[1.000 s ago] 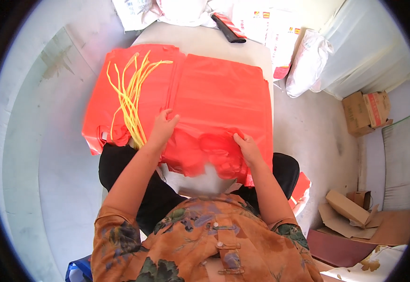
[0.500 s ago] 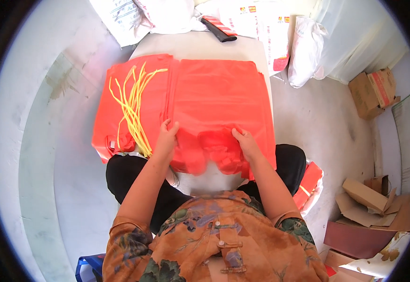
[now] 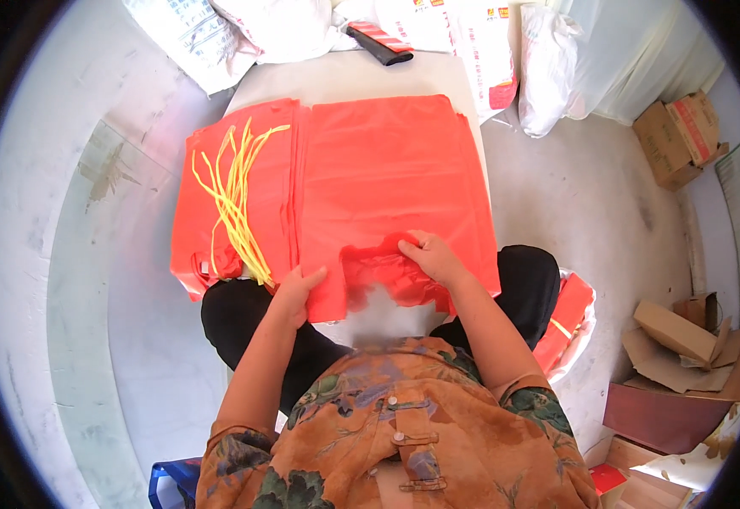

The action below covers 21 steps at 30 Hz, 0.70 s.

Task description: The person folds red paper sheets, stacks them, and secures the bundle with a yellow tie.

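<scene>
A stack of flat red plastic bags [image 3: 391, 161] lies on the light table before me, its near edge cut out between two handle-like strips. My left hand [image 3: 299, 293] pinches the bags at the near left strip, thumb uppermost. At the right of the cut-out, my right hand [image 3: 429, 256] grips the crumpled red edge between thumb and fingers. Beside this stack on the left is another stack of red bags [image 3: 255, 174]. A loose bunch of yellow ties [image 3: 232, 199] lies across that left stack.
White sacks [image 3: 285, 30] stand beyond the table, with a black and red-striped folded thing [image 3: 380, 42] at its far edge. By my right knee is a white bag holding a red bundle [image 3: 569, 318]. Cardboard boxes [image 3: 675, 140] are at the right, with opened cartons [image 3: 684, 348] nearer.
My left hand has moved nearer to me, and the left strip now lies flatter. My right hand has shifted slightly left along the cut edge.
</scene>
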Motion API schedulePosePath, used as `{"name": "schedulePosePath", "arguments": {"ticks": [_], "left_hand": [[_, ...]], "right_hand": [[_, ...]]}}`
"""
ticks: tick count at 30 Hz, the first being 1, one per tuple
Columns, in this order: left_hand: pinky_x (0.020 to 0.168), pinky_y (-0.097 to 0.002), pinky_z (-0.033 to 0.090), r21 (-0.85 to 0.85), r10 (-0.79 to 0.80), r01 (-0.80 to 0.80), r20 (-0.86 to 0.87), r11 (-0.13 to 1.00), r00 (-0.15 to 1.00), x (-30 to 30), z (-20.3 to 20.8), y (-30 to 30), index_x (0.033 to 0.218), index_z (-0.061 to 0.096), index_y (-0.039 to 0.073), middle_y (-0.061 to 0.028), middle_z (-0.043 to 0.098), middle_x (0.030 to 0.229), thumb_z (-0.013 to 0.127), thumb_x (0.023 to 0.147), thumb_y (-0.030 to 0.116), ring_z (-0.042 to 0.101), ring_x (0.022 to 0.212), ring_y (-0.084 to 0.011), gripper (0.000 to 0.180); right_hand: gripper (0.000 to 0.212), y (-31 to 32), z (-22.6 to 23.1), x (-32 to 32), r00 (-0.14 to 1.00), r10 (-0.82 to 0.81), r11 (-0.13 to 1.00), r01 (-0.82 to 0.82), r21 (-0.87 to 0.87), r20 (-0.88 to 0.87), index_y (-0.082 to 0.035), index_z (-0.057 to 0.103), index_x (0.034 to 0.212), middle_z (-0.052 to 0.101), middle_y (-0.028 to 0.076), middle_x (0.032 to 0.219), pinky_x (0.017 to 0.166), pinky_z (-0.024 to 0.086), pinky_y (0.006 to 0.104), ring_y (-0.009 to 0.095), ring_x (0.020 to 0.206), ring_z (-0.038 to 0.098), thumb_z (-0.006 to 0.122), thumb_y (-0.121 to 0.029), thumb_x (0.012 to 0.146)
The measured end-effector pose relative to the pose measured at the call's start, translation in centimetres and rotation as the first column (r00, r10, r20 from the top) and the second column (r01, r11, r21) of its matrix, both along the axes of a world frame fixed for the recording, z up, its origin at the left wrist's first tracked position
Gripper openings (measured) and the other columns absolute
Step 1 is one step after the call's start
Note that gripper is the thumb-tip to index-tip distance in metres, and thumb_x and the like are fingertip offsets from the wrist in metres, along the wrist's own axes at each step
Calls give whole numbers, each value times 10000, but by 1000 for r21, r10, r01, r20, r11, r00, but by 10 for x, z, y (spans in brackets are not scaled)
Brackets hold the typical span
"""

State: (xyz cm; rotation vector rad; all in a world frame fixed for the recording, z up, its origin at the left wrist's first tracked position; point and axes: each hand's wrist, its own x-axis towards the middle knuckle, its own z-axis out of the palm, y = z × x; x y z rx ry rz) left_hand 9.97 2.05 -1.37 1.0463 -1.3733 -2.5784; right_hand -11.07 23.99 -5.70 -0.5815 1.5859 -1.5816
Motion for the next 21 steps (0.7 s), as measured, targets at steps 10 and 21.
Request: {"name": "schedulePosePath", "arguments": {"ticks": [10,21], "left_hand": [[805,-303,549,-541,15,-11,2,841,1000,35,-13,-3,1277,528,-20,-111,686,1101,640,925,18,668,928,-157,371],[729,-365,516,-855,-325,324,196,406,925,-97,35,-16,1344,534,97,-144,673,899,646,915,183,666,779,-243,452]], "right_hand": [[231,5,-1,7,797,145,989,-133,64,-586,-70,759,1135,666,98,1301,1047,469,394,278,1221,582,667,-127,931],[259,10,13,18,688,131,990,-122,65,-714,-106,767,1127,666,121,1265,1023,481,405,316,1194,589,705,-80,878]]}}
